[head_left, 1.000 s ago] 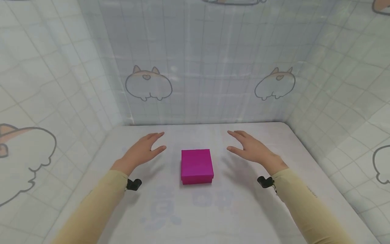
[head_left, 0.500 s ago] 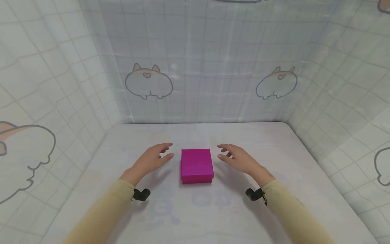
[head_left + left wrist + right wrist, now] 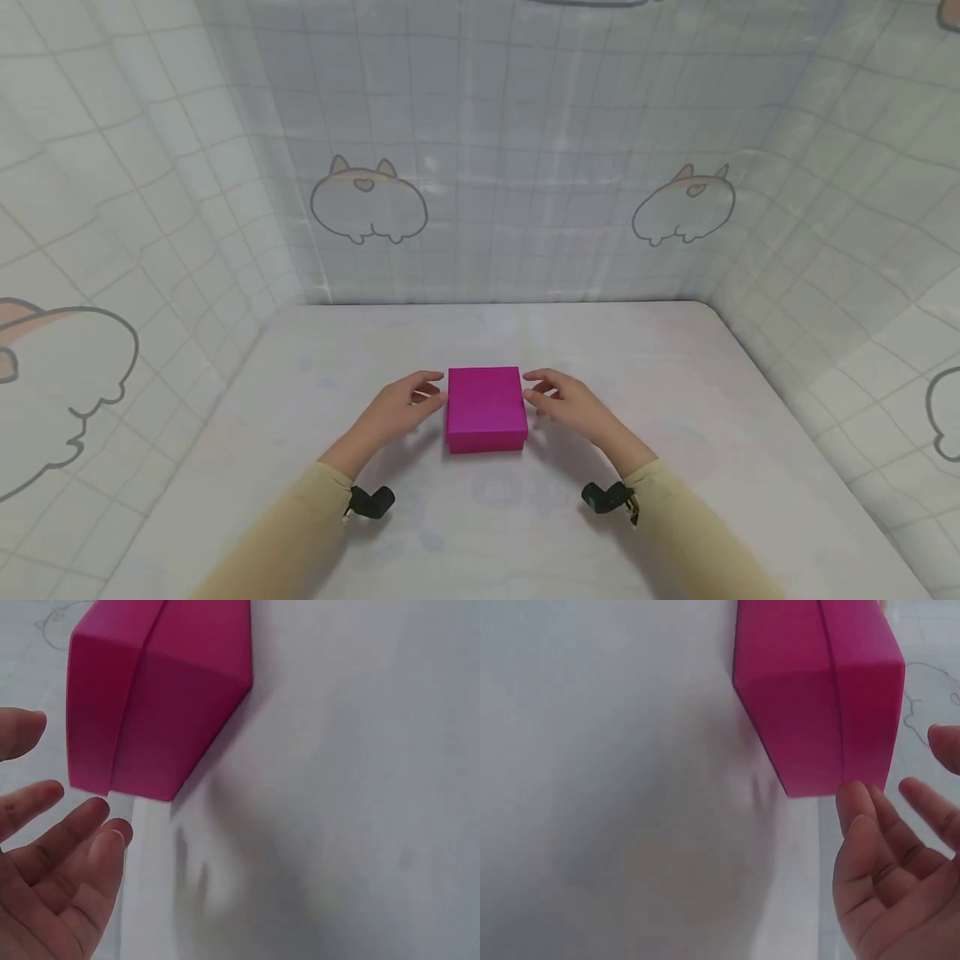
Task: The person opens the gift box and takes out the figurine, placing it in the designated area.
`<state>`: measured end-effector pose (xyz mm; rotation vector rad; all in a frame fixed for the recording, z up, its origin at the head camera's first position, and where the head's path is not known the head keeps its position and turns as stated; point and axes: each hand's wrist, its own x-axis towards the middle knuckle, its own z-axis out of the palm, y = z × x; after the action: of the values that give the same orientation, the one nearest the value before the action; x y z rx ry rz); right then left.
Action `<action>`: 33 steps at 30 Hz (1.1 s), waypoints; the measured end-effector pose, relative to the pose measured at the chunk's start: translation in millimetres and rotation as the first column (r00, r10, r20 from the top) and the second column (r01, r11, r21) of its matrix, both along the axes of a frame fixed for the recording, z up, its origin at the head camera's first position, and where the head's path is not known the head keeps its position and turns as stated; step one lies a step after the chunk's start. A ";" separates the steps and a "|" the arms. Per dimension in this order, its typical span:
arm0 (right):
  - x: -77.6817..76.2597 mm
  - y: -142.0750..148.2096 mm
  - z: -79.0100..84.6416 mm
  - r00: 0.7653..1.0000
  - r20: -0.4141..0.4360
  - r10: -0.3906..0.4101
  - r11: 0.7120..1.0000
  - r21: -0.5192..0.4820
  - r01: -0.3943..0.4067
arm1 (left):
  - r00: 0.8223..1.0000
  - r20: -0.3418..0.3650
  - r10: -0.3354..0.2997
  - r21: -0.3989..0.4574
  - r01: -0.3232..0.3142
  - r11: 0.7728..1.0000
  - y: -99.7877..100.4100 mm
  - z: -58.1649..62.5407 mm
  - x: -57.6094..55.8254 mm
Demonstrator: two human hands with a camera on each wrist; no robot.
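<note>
A magenta lidded box (image 3: 486,402) sits on the white table, its lid closed over a slightly narrower base. My left hand (image 3: 401,408) is just off its left side, fingers loosely bent. On the opposite side is my right hand (image 3: 570,407), curved the same way, with the fingertips very near the box. In the left wrist view, a small gap shows between the left fingers (image 3: 94,817) and the box (image 3: 161,697). The right wrist view has the right fingertips (image 3: 853,799) at the box's (image 3: 817,697) edge; whether they touch it I cannot tell.
The white table (image 3: 480,533) has faint printed patterns. Grid-patterned sheets with cartoon animal drawings hang behind it (image 3: 525,208) and along both sides. Each wrist bears a small black device, the left one (image 3: 372,502) and the right one (image 3: 606,497).
Both hands have come inward and closer to me, from wide apart to either side of the box. Their fingers have bent more. The box has stayed in place.
</note>
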<state>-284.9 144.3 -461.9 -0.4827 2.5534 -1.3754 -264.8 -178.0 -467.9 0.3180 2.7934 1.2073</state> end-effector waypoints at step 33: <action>0.2 -8.8 -11.6 0.937 0.347 -0.039 0.976 -0.187 0.110 | 0.951 0.301 0.069 0.233 -0.143 0.962 22.1 -2.3 -0.6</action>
<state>-284.7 135.5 -473.5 -0.1575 2.1839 -1.5982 -265.4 -155.9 -470.1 -0.0007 2.4365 1.5011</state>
